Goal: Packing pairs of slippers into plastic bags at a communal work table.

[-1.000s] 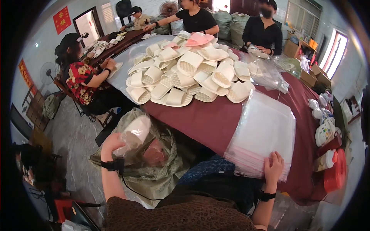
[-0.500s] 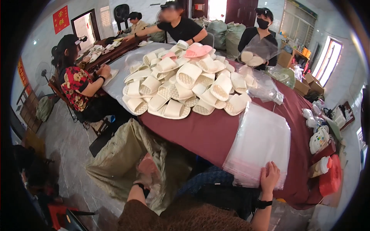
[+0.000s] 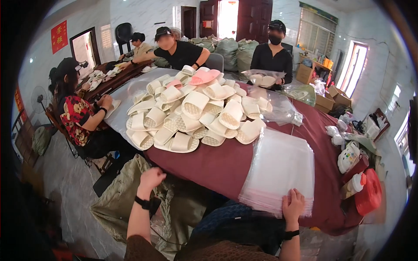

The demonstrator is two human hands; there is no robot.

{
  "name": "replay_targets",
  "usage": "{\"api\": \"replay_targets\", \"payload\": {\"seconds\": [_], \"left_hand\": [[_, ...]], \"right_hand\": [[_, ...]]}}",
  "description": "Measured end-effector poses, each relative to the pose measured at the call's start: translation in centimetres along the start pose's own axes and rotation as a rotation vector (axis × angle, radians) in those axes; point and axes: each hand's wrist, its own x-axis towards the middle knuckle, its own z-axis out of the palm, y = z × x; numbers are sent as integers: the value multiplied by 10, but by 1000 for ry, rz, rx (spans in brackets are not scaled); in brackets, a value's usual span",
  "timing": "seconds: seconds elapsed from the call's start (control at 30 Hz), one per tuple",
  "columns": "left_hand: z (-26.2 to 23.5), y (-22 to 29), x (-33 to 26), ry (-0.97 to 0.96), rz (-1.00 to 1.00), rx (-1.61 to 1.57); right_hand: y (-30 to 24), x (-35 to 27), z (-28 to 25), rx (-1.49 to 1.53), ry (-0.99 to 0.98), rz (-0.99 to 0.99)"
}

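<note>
My left hand (image 3: pixel 152 177) is raised over the mouth of a large olive-green sack (image 3: pixel 119 191), between it and the table edge. Its fingers are curled in, with nothing visible in them. My right hand (image 3: pixel 294 203) lies on the near right corner of a stack of clear plastic bags (image 3: pixel 281 165), fingers stretched over the pinkish bottom edges. Past the bags, a heap of cream slippers (image 3: pixel 195 104) with textured insoles covers the middle of the table. One pink slipper (image 3: pixel 204 76) rests on top of the heap.
A dark red cloth (image 3: pixel 213 169) covers the near table. A masked person (image 3: pixel 272 61) across holds bagged slippers; other people sit along the left and far sides. At the right edge are a red container (image 3: pixel 368 191) and a white-lidded jar (image 3: pixel 353 185). Stuffed sacks (image 3: pixel 248 56) stand behind.
My left hand has come up out of the sack, where a pink item in clear plastic showed, and is now above its rim. My right hand stays on the bags. The view has shifted.
</note>
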Motion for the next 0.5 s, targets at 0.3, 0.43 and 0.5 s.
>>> {"api": "replay_targets", "payload": {"seconds": [0.3, 0.43, 0.5], "left_hand": [[-27, 182, 178, 32, 232, -1075], [-22, 221, 233, -30, 65, -1652], [-14, 216, 255, 36, -56, -1770]], "right_hand": [[2, -3, 6, 25, 2, 10], [1, -7, 3, 27, 26, 14], [0, -7, 4, 40, 36, -5]]}}
